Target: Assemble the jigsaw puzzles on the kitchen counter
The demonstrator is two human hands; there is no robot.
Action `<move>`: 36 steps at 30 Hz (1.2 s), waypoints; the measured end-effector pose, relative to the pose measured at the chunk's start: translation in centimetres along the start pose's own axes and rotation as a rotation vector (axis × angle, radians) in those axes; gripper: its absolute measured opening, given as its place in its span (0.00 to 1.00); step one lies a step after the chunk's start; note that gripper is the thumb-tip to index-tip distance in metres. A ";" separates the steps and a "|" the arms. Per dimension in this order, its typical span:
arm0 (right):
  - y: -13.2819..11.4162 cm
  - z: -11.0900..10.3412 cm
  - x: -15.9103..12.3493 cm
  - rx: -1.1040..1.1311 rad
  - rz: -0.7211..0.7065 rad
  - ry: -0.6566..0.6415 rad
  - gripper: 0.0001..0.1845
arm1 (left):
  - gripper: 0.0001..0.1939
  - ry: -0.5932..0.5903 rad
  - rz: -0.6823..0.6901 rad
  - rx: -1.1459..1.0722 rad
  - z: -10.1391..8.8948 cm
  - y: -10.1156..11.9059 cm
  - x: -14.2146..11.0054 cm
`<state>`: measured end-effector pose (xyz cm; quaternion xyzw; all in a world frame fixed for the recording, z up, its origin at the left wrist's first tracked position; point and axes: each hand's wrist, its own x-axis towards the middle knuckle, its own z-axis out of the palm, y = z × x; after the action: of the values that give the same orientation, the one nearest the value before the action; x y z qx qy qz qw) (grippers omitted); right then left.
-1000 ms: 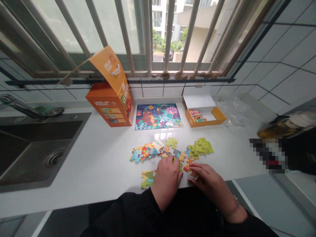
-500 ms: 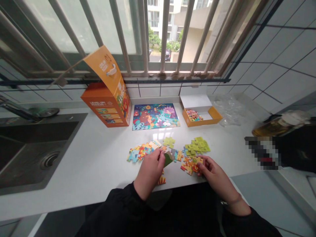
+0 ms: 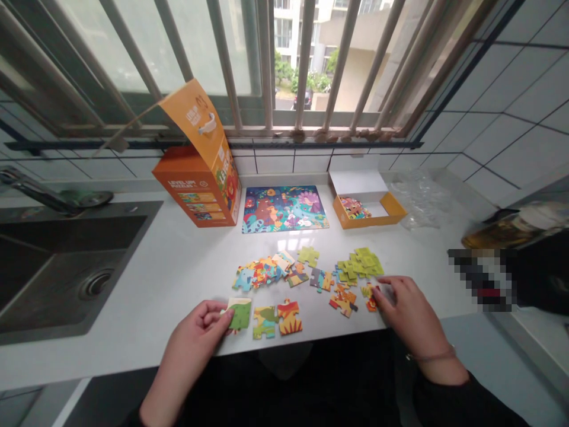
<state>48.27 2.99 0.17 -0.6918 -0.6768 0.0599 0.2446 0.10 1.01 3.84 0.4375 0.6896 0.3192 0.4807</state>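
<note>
My left hand (image 3: 205, 325) pinches a green puzzle piece (image 3: 240, 313) close above the counter. Just right of it lie a green-and-blue piece (image 3: 265, 322) and an orange-red piece (image 3: 290, 317), side by side. At the right, my right hand (image 3: 400, 305) has its fingers closed on a yellow-and-red puzzle piece (image 3: 370, 296), partly hidden by the thumb. An orange piece with an animal picture (image 3: 342, 300) lies left of that hand. Behind it is a heap of lime-green pieces (image 3: 362, 262). A mixed pile of colourful pieces (image 3: 262, 271) sits at the middle left.
An assembled puzzle picture (image 3: 284, 209) lies at the back, between an orange puzzle box (image 3: 195, 193) and an open yellow box (image 3: 373, 219) with pieces inside. Clear plastic wrap (image 3: 418, 198) is at the back right. A sink (image 3: 89, 261) is on the left.
My left hand has moved left and down with the green piece, uncovering two pieces near the front edge. My right hand has shifted slightly right with its piece, apart from the orange animal piece.
</note>
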 end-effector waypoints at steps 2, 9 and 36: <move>0.1 0.0 1.4 -0.070 -0.059 0.029 0.19 | 0.31 0.091 0.053 0.198 -0.9 -0.8 0.4; 2.0 0.2 7.4 -0.049 -0.288 -0.270 0.38 | 0.25 0.309 0.385 0.621 -1.1 -0.7 1.4; -0.7 -0.7 10.7 -0.159 -0.051 -0.143 0.21 | 0.08 0.210 0.816 0.502 5.1 -0.2 -0.7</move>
<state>48.72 13.09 3.73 -0.6855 -0.7125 0.0488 0.1414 4.97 0.34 2.23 0.7400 0.5622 0.3477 0.1240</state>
